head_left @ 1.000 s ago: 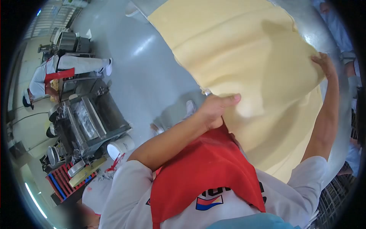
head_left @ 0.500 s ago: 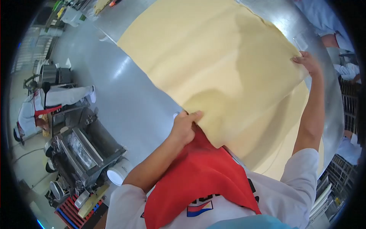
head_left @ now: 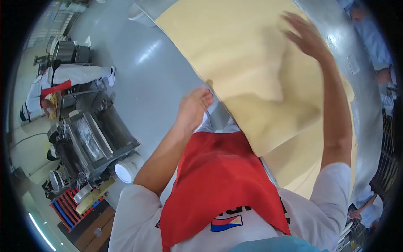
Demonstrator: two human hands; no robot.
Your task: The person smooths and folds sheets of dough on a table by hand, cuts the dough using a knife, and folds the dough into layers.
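Note:
A broad, pale yellow sheet (head_left: 235, 46), which looks like dough, lies over a metal table (head_left: 361, 80), with a fold running across its near part. My left hand (head_left: 195, 106) is beside the sheet's left edge, over the floor side, its fingers curled; whether anything is between them is hidden. My right hand (head_left: 305, 37) is above the sheet near its far right edge, fingers spread and slightly blurred, holding nothing. A red apron (head_left: 222, 176) hangs at my front, close to the table edge.
On the left, a person (head_left: 54, 86) in white with a red apron bends beside a metal machine (head_left: 94, 138). A white bucket (head_left: 128, 168) stands near my left elbow. Co-workers' arms (head_left: 371, 210) show along the right edge, near racks (head_left: 388, 155).
My right hand has let go of the sheet's right edge and moved inward over it. My left hand has come off the near-left edge. The sheet now lies flatter.

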